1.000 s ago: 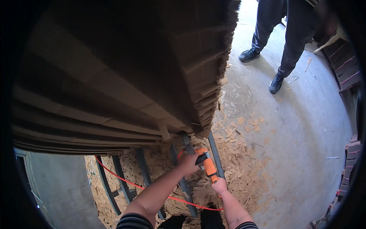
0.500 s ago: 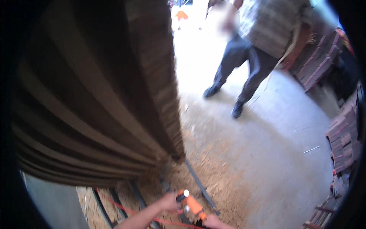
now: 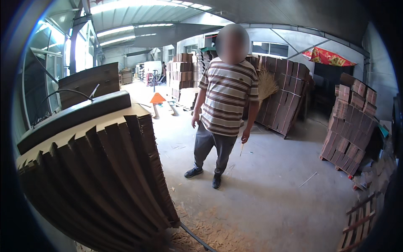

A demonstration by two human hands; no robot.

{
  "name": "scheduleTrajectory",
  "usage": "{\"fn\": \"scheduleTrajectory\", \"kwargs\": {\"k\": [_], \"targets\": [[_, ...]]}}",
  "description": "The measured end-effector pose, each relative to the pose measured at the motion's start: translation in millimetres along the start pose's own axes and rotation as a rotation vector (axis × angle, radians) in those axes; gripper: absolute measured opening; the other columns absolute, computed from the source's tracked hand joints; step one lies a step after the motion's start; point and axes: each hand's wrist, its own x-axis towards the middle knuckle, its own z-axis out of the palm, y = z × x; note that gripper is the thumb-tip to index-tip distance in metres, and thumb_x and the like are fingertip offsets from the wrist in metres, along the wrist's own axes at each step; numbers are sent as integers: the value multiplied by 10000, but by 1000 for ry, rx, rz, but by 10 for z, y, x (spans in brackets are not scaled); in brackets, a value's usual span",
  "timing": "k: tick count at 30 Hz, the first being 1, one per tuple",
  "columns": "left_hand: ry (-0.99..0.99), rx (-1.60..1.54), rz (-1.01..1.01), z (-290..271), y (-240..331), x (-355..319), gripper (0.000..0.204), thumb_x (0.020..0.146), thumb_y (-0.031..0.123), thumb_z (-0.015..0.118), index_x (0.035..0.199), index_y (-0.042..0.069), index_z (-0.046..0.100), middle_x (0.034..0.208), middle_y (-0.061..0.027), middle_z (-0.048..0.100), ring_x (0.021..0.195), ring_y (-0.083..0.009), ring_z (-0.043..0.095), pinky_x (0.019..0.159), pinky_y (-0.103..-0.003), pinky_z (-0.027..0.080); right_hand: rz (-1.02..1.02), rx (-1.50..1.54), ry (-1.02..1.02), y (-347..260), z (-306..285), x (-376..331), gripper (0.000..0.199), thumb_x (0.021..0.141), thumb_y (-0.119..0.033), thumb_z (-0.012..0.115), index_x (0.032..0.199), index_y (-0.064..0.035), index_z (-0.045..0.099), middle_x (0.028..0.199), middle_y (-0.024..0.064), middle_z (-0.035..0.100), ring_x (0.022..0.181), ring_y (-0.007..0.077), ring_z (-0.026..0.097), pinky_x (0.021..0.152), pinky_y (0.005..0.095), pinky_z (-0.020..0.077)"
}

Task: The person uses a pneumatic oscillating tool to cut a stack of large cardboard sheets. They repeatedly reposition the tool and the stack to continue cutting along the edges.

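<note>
Neither of my hands shows in the head view. Closest to me, on the left, rises a tall stack of brown cardboard sheets (image 3: 100, 176), its ribbed side facing me. Along its top lies a long dark block (image 3: 79, 117), with a thin black cable or strap (image 3: 67, 90) curving over it. A dark strip (image 3: 196, 238) runs out from under the stack's base, over cardboard scraps (image 3: 216, 231) littering the floor.
Facing me, a person in a striped shirt (image 3: 228, 96) stands on the concrete floor. Tied cardboard stacks (image 3: 281, 94) are behind them, and bundled cardboard (image 3: 346, 126) sits on a pallet at the right. A wooden pallet (image 3: 357, 227) lies lower right. Farther back is an orange pallet jack (image 3: 157, 98).
My view has swung up from the floor. Both hands, which held an orange and black tool near the stack's base, have left the picture. The other person now appears nearly upright.
</note>
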Motion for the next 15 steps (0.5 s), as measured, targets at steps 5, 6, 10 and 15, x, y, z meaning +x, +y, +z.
{"fn": "scheduleTrajectory", "kwargs": {"k": [5, 6, 10, 15], "targets": [[247, -131, -136, -19, 187, -854, 316, 640, -25, 595, 953, 4, 566, 812, -18, 575, 708, -102, 551, 610, -238, 465, -35, 105, 134, -21, -169, -25, 265, 789, -286, 594, 898, -48, 629, 834, 143, 635, 781, 232, 610, 692, 366, 486], [350, -87, -131, -53, 76, -1069, 327, 638, -42, 575, 961, 6, 567, 814, -18, 576, 699, -99, 548, 603, -232, 463, -50, 131, 124, -44, -144, -25, 260, 792, -283, 590, 891, -46, 630, 826, 142, 635, 774, 231, 611, 688, 365, 486], [541, -204, -2, 91, -10, -1607, 386, 632, -57, 575, 1011, 12, 569, 826, -21, 582, 684, -97, 552, 590, -227, 462, -42, 180, 119, 37, -34, 90, 244, 806, -271, 577, 861, -41, 634, 796, 138, 634, 747, 226, 612, 673, 363, 487], [743, -143, -105, 289, -528, -2180, 358, 646, -30, 605, 998, 24, 577, 730, -32, 589, 589, -102, 556, 518, -238, 449, -23, 260, 72, 134, 248, 236, 236, 823, -256, 560, 825, -34, 640, 759, 134, 633, 714, 221, 614, 654, 359, 488]]}}
